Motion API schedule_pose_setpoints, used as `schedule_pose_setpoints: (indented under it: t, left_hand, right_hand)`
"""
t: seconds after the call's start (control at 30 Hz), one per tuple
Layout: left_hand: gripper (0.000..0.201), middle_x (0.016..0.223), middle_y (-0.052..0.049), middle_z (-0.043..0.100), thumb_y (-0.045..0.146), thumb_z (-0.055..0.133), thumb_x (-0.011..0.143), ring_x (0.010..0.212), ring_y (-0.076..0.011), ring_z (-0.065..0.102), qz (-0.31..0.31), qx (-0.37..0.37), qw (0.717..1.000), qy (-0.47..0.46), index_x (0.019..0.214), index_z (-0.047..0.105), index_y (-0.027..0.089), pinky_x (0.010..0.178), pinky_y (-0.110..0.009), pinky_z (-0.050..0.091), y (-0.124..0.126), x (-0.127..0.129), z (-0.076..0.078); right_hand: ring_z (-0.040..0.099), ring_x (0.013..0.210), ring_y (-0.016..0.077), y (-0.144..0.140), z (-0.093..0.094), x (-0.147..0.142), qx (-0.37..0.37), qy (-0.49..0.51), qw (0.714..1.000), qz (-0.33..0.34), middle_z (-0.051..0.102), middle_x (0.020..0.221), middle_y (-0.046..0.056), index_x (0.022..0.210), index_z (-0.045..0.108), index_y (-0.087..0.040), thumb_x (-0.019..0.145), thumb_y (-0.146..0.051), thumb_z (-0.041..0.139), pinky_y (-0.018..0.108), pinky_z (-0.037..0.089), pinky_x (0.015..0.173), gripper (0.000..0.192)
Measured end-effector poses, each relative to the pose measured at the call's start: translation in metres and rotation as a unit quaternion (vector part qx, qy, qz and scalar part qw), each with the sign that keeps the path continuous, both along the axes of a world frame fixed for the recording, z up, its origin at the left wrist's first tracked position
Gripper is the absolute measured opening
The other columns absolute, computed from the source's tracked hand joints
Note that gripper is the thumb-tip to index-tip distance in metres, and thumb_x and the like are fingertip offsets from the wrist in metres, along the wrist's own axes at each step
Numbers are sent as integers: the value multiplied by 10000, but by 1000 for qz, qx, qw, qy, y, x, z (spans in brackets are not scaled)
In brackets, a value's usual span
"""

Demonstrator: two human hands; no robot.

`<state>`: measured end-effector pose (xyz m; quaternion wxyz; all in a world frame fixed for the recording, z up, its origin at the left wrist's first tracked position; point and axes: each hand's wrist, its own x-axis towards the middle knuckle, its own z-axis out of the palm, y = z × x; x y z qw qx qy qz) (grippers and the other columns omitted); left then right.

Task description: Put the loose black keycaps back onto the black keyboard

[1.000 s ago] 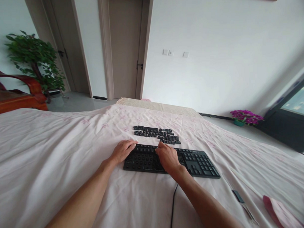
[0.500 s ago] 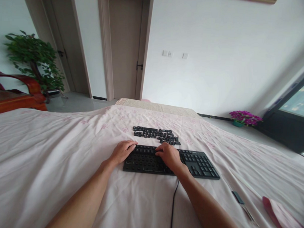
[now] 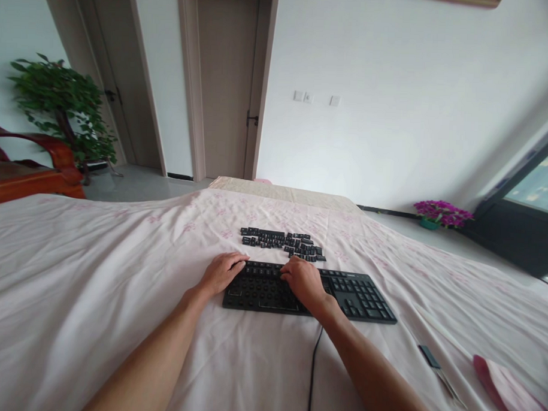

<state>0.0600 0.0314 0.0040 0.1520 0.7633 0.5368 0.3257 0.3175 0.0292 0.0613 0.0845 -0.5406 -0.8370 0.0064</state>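
A black keyboard (image 3: 262, 295) lies on the bedspread; most of its left part is bare of keycaps, while a row along its back and the right-hand blocks still have theirs. My left hand (image 3: 221, 272) grips its back left corner, fingers together along the edge. Over the middle, my right hand (image 3: 305, 281) has its thumb and fingers closed at the back row of keys; whatever lies between the fingertips is hidden. Behind the keyboard sits a group of loose black keycaps (image 3: 270, 237), several in rough rows, apart from both hands.
A black cable (image 3: 313, 363) runs from the keyboard toward me. To the right lie a tool with a dark handle and thin metal end (image 3: 430, 356) and a pink cloth (image 3: 505, 384). The pale bedspread (image 3: 132, 272) has folds.
Both hands stay almost where they were on the keyboard. The whole view has shifted very slightly; the keycaps and tool have not moved.
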Motion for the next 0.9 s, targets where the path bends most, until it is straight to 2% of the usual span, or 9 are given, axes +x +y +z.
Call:
schedule_pose_setpoints:
  t: [0.17, 0.33, 0.5, 0.6, 0.7, 0.8, 0.9]
  left_hand:
    - [379, 1227, -36, 678, 358, 428, 921, 1184, -211, 567, -2, -3, 1000, -7, 1162, 696, 239, 1069, -337, 354, -3, 1, 4]
    - [380, 1237, -38, 673, 348, 427, 921, 1193, -212, 560, 2, -8, 1000, -4, 1167, 693, 236, 1078, -344, 347, -3, 0, 3]
    - [377, 1237, -42, 673, 350, 435, 919, 1195, -214, 564, -4, 11, 1000, -8, 1170, 695, 241, 1077, -344, 351, -2, 0, -1]
    - [391, 1242, -54, 670, 357, 419, 928, 1192, -217, 566, -5, 14, 1000, -5, 1174, 692, 225, 1073, -348, 354, -2, 0, -1]
    - [411, 1241, -60, 670, 368, 391, 940, 1186, -216, 570, 1, 5, 1000, -11, 1177, 689, 213, 1064, -347, 365, -1, 0, 0]
    - [413, 1236, -59, 672, 370, 388, 940, 1175, -213, 578, 3, 0, 1000, -23, 1181, 686, 215, 1057, -343, 374, -1, -1, 0]
    - [408, 1227, -59, 677, 365, 394, 937, 1165, -214, 585, 2, 2, 999, -32, 1172, 692, 213, 1050, -338, 381, -1, -1, 1]
  right_hand:
    - [587, 873, 175, -15, 1, -6, 30, -59, 998, 11, 632, 964, 70, 831, 686, -198, 918, -163, 428, 263, 388, 699, 274]
    - [547, 959, 217, -29, 0, -10, 51, -110, 992, 39, 611, 1053, 112, 970, 655, -171, 814, -61, 481, 305, 397, 783, 259]
    - [525, 989, 248, -32, 1, -9, 62, -128, 987, 76, 610, 1066, 137, 1027, 660, -136, 827, -87, 472, 357, 387, 829, 278]
    - [541, 967, 222, -23, 5, 1, 35, -87, 993, 76, 636, 1008, 89, 964, 706, -188, 832, -95, 473, 330, 385, 828, 284]
    - [555, 991, 180, -3, 9, 15, 1, -5, 999, 33, 658, 1027, 40, 995, 731, -250, 868, -114, 452, 277, 386, 849, 336]
    - [546, 1016, 177, 23, 13, 25, 39, 36, 998, -36, 659, 1076, 29, 1055, 726, -271, 905, -174, 457, 269, 377, 869, 323]
    - [526, 1011, 194, 46, 13, 26, 67, 3, 995, -67, 662, 1060, 39, 1004, 742, -285, 907, -261, 516, 281, 363, 849, 247]
